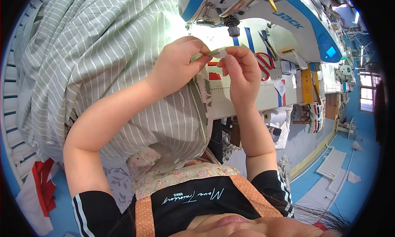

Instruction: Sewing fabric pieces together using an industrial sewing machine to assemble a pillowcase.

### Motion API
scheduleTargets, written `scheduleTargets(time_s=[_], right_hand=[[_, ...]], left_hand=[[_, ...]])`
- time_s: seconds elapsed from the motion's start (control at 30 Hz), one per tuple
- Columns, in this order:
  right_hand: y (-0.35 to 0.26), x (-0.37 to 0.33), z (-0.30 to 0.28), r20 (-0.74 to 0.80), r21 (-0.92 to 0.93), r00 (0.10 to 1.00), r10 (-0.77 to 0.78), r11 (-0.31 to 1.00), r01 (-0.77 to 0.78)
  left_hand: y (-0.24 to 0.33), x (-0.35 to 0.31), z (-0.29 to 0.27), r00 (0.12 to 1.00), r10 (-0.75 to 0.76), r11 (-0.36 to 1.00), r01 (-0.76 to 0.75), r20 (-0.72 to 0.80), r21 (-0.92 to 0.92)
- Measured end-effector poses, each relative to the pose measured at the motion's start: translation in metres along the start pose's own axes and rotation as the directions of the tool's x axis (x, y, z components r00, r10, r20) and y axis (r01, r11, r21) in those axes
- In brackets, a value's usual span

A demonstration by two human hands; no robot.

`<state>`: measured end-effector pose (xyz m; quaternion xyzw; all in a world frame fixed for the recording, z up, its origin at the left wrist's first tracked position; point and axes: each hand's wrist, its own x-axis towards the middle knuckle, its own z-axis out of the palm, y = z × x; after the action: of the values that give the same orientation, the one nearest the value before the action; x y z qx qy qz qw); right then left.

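Note:
Just in front of the sewing machine, both hands meet over the table. Between their fingertips is a small white-and-grey fabric strip [222, 52]. My left hand [177, 64] pinches its left end with thumb and forefinger. At the other end, my right hand [242, 70] has thumb and fingers closed on the white part. A large grey-green cloth with white stripes [111, 43] spreads across the left side and over my lap, beneath my left forearm. The sewing machine [263, 15], white and blue, stands above the hands, its needle area partly out of sight.
Red-handled scissors [265, 66] lie right of my right hand, near another dark cutting tool [267, 43]. A ruler strip [222, 90] runs along the table's near edge. A white thread cone [275, 115], a phone [275, 133] and a yellow box [307, 85] are farther right.

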<state>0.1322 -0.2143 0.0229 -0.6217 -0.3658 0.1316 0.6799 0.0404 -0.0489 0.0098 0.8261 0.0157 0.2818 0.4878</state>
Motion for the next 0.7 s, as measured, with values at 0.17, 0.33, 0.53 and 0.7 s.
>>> scheduleTargets(time_s=[0.17, 0.33, 0.53, 0.7], right_hand=[[0.008, 0.006, -0.001, 0.064, -0.164, 0.996, 0.057, 0.985, -0.046], [0.013, 0.009, 0.002, 0.024, -0.263, 0.996, 0.083, 0.962, -0.074], [0.019, 0.008, 0.001, -0.008, -0.001, 0.996, 0.084, 0.996, -0.084], [0.012, 0.007, 0.007, -0.109, 0.035, 0.992, 0.067, 0.997, -0.063]], left_hand=[[0.002, 0.000, -0.001, 0.987, -0.147, 0.980, 0.153, 0.060, -0.125], [0.002, -0.001, -0.005, 0.969, -0.222, 0.943, 0.242, 0.112, -0.229], [0.000, 0.001, -0.004, 0.957, -0.238, 0.945, 0.267, 0.163, -0.190], [-0.002, 0.002, -0.004, 0.935, -0.315, 0.908, 0.347, 0.163, -0.236]])
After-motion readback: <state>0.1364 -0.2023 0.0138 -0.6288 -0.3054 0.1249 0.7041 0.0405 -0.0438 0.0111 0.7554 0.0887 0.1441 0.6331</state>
